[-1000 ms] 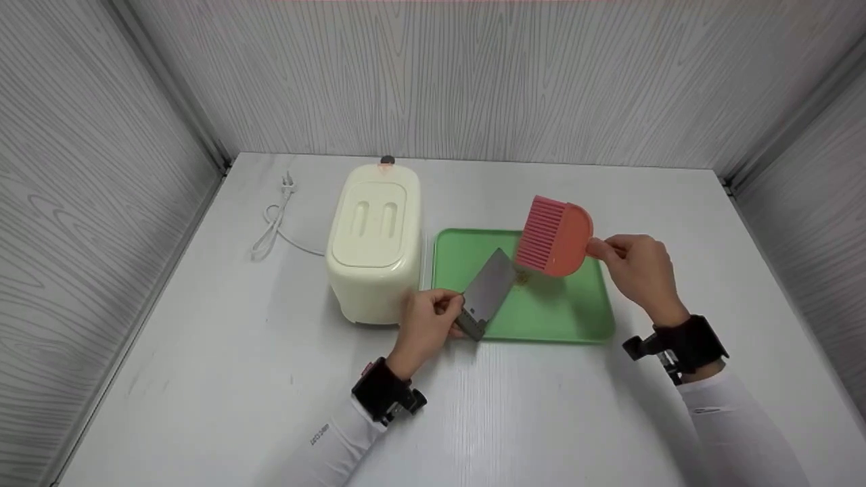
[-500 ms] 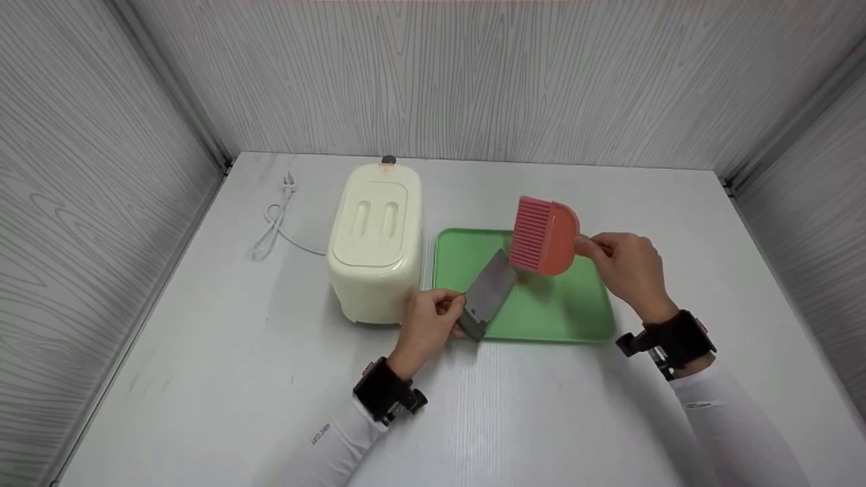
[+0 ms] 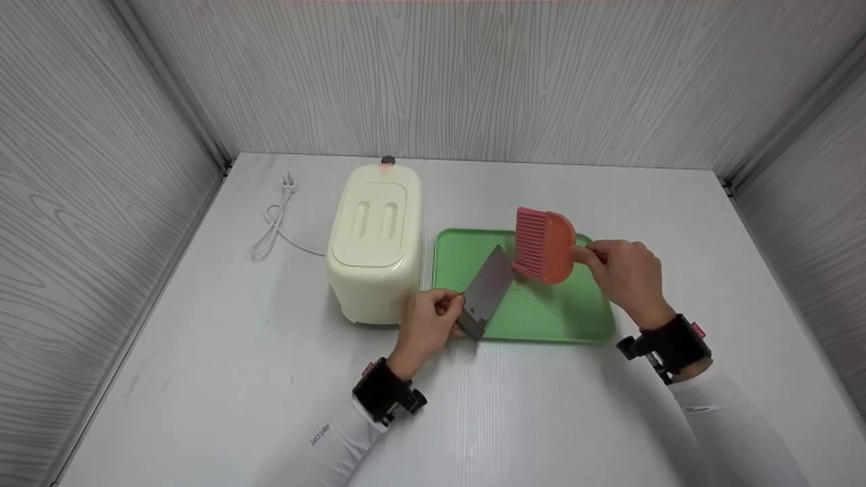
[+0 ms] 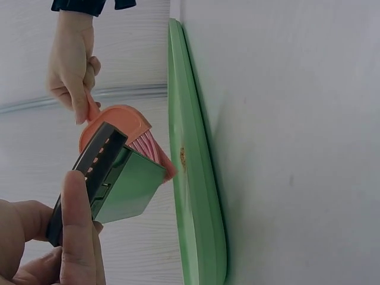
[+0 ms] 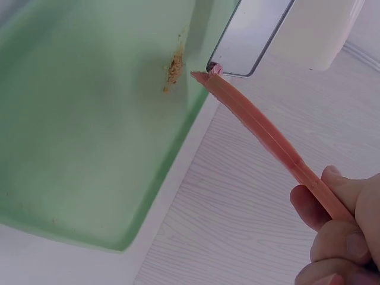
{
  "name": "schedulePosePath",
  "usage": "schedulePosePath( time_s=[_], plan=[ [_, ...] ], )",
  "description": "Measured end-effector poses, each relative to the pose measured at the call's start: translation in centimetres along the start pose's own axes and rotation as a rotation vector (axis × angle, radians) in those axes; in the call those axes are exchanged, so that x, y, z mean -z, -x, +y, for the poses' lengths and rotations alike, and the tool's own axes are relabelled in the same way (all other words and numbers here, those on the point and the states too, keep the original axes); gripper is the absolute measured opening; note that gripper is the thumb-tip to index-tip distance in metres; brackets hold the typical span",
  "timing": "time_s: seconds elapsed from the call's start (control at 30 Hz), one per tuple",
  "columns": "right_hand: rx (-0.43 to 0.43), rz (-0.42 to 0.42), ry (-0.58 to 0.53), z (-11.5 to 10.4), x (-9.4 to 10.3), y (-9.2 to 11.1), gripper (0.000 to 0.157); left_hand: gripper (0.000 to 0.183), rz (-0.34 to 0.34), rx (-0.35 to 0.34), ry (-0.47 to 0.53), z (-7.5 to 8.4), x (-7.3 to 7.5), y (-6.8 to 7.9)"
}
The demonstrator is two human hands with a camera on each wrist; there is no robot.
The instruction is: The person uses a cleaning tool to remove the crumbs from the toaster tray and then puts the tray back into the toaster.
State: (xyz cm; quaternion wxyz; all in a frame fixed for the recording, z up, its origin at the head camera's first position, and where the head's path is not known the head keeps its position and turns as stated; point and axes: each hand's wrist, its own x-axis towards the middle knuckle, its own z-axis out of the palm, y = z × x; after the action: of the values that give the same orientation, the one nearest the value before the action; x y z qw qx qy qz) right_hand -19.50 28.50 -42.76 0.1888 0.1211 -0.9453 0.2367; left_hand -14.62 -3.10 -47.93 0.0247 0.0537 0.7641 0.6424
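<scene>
My left hand pinches the dark end of a thin metal crumb tray, tilted above a green serving tray. Its shiny face reflects green in the left wrist view. In my right hand is an orange brush with pink bristles, gripped by its short handle. The bristle tips are right at the far corner of the crumb tray, as the right wrist view shows. Brown crumbs lie in a small heap on the serving tray below, partly hidden by the brush in the head view.
A cream toaster with a lid on top stands just left of the serving tray. Its white cord and plug lie on the white table farther left. Wood-grained panels close off the back and sides.
My right hand has brought the brush left, then slightly down and nearer to the crumb tray's far corner. The left hand and crumb tray have hardly moved.
</scene>
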Motion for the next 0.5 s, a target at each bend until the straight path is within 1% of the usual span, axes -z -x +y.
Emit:
schedulePosePath(
  time_s=[0.13, 0.5],
  plan=[
    [0.009, -0.005, 0.009, 0.01, 0.04, 0.08, 0.032, 0.016, 0.004, -0.010, -0.016, 0.02, 0.00, 0.03],
    [-0.003, -0.028, 0.009, 0.14, 0.56, 0.26, 0.036, 0.016, -0.008, 0.007, -0.004, 0.07, 0.00, 0.05]
  ],
)
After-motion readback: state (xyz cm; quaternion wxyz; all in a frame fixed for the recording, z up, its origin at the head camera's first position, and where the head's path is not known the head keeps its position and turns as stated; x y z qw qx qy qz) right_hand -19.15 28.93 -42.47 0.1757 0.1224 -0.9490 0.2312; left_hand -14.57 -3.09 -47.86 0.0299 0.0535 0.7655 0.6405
